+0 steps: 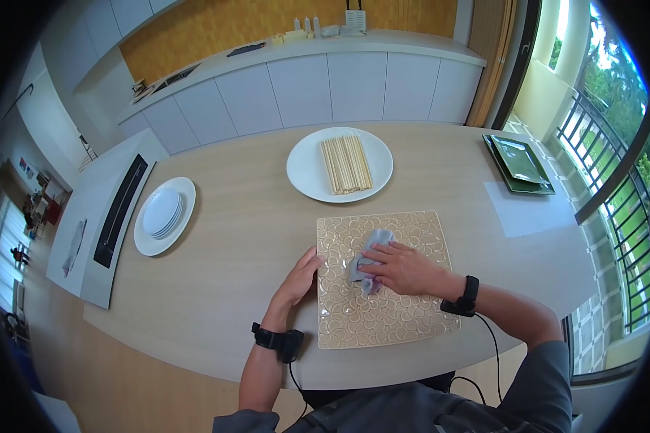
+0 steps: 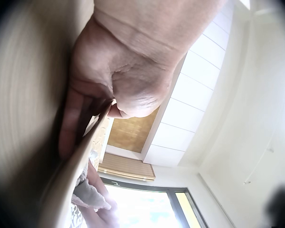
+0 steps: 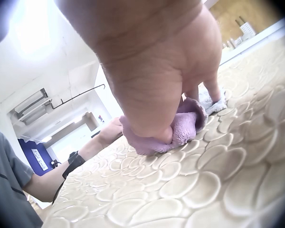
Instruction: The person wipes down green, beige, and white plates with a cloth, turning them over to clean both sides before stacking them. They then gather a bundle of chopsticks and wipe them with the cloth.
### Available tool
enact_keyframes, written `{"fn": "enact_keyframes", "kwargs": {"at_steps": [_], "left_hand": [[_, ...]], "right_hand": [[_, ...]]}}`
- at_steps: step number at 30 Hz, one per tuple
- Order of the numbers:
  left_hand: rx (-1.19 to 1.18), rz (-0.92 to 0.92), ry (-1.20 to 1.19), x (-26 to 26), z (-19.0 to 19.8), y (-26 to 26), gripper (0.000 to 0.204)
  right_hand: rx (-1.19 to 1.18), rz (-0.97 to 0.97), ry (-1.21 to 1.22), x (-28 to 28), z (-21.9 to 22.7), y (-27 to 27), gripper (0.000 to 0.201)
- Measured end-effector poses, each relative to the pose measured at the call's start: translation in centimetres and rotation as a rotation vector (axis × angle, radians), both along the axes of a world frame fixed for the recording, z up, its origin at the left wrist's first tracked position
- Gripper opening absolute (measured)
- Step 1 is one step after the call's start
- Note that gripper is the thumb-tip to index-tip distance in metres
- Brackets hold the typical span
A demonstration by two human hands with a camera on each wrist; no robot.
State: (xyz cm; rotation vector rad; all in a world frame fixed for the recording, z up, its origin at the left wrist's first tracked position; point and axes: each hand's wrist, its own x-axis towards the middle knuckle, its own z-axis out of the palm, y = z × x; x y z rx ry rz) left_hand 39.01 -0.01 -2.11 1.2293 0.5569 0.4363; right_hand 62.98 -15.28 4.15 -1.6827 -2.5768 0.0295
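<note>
On the counter [image 1: 253, 216], a stack of small white plates [image 1: 163, 213] sits far left. The left hand [image 1: 298, 278] pinches the left edge of the square embossed platter [image 1: 404, 317], while the right hand [image 1: 401, 268] presses a crumpled cloth [image 1: 372, 249] onto its middle. Behind stands a plate of wooden sticks [image 1: 346, 164]; green plates [image 1: 520, 163] lie far right.

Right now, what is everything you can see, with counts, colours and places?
Square patterned glass platter: one, clear beige, table's near edge.
Cleaning cloth: one, grey-lilac, on the platter.
Round white plate: one, table's far middle.
Wooden sticks: a bundle, pale tan, on that plate.
Stacked white dishes: one stack, table's left.
Square green plates: a stack, dark green, table's right.
Wooden table: one, light tan.
Left hand: grips the platter's left edge.
Right hand: presses the cloth onto the platter.
</note>
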Motion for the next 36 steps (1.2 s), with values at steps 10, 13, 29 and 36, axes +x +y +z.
{"fn": "enact_keyframes", "kwargs": {"at_steps": [10, 13, 29, 36], "left_hand": [[-0.01, -0.011, -0.002, 0.0, -0.1, 0.1, 0.044], [-0.013, -0.005, 0.005, 0.0, 0.2, -0.1, 0.044], [-0.013, 0.002, -0.004, 0.0, -0.1, 0.0, 0.041], [0.003, 0.0, -0.01, 0.0, -0.6, 0.2, 0.041]], "right_hand": [[0.107, -0.097, -0.041, 1.9, -0.2, -1.8, 0.043], [-0.051, -0.128, -0.05, 2.6, 1.0, -2.9, 0.043], [-0.283, 0.036, 0.293, 1.8, 2.4, -6.3, 0.042], [-0.218, 0.129, 0.301, -0.1, 0.9, -4.5, 0.044]]}}
